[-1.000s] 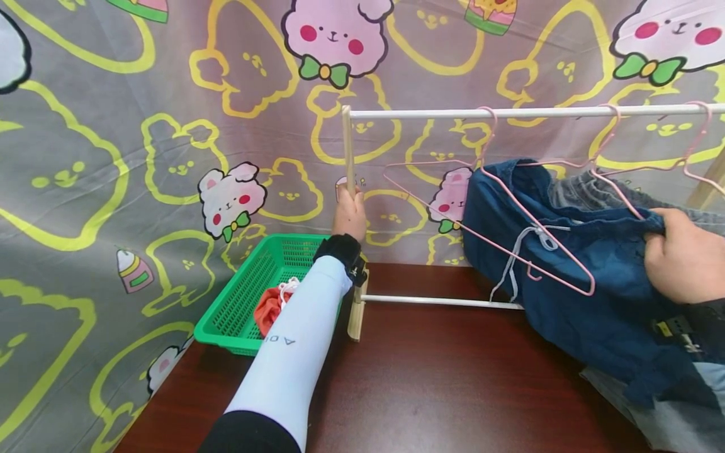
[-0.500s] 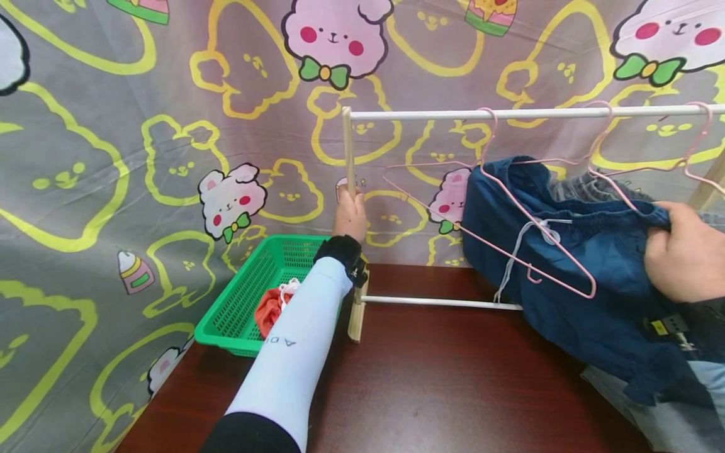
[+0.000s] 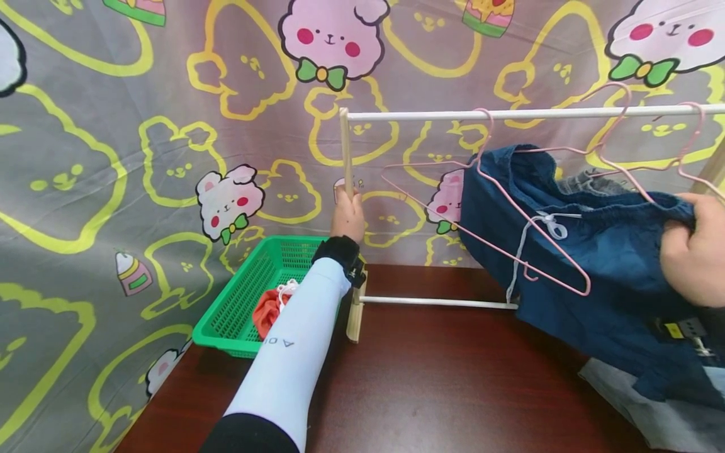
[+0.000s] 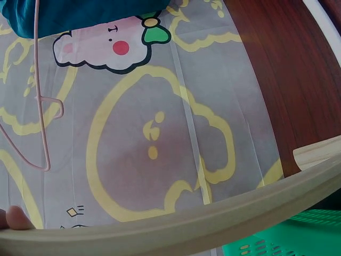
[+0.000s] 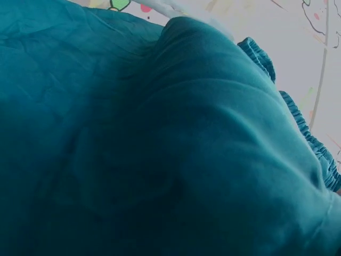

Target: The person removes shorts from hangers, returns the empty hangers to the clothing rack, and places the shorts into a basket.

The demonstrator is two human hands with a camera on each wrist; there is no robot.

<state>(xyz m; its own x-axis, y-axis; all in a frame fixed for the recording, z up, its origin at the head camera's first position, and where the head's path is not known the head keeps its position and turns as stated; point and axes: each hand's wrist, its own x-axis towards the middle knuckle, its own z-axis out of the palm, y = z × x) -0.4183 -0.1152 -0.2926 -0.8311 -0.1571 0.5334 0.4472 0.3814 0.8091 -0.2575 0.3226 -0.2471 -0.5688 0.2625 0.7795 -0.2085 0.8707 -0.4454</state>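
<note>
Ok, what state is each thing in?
Middle hanger: hook raised above rail
Blue garment: on that hanger
Front hanger: bare, hooked over rail
Right hanger: hooked over rail
Right hand: gripping blue waistband
Left hand: gripping wooden post
Grey garment: partly hidden
Green basket: upright
Red cloth: crumpled

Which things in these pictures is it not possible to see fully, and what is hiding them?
Head view: the rest of the right hand, cut off by the right edge.
Head view: part of the red cloth, hidden by the sleeve.
Head view: how far the gray cloth runs behind the blue garment, which covers it.
Left wrist view: most of the left hand, beyond the left edge and behind the wooden post.
</note>
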